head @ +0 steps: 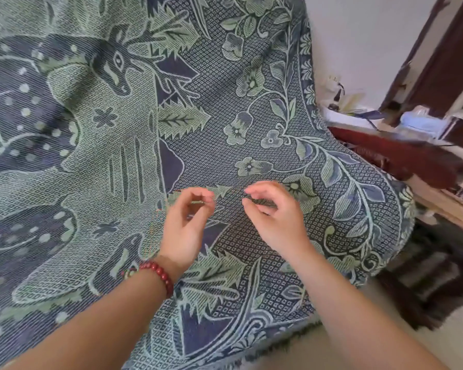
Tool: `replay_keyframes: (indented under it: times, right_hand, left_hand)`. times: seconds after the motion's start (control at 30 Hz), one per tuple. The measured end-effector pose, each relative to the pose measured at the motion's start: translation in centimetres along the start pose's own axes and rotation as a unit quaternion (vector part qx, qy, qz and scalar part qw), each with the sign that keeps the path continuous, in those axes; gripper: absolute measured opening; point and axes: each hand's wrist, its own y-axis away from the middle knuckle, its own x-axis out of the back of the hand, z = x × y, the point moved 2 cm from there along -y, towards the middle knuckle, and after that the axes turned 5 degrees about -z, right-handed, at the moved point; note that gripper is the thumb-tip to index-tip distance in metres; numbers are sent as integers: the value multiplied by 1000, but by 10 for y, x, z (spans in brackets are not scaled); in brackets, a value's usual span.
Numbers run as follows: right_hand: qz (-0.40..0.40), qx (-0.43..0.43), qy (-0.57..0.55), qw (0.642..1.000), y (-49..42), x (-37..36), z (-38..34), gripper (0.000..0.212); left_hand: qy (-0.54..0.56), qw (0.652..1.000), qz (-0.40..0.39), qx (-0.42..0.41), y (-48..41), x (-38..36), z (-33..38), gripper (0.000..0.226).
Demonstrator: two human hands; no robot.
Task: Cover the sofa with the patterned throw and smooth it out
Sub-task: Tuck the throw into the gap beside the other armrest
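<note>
I have the left hand [187,218] and right hand [274,213] each pinching a fold of the throw [225,124]; best pull apart evenly, low, flattening the crease.

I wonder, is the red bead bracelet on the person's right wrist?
No, the red bead bracelet sits on the wrist of the left hand; the right hand, also pinching the patterned throw, has a bare wrist.

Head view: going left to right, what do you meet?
Green-and-navy woven patterned throw (spotted deer part) → red bead bracelet → left hand → right hand → dark reddish-brown furniture edge.
</note>
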Motion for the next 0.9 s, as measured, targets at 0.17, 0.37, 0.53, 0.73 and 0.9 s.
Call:
replay_keyframes:
  times: [0.17,0.37,0.53,0.73,0.9]
  right_hand:
    - [3,2,-21,1000,-14,41,33,19]
    - [-27,24,-44,998,-55,94,79,19]
    - [-50,39,-77,995,-102,131,105,16]
    - [-38,46,-81,995,-133,158,118,20]
    - [-29,54,-83,995,-136,158,137,16]
  left_hand:
    - [17,1000,9,4,-19,-48,-13,12]
    - [-5,999,50,-9,-52,-113,-33,14]
    - [-14,996,87,-15,-93,-172,-32,14]
    - [-27,997,71,-6,-134,-207,-30,16]
    - [-37,998,42,-3,-143,-218,-55,22]
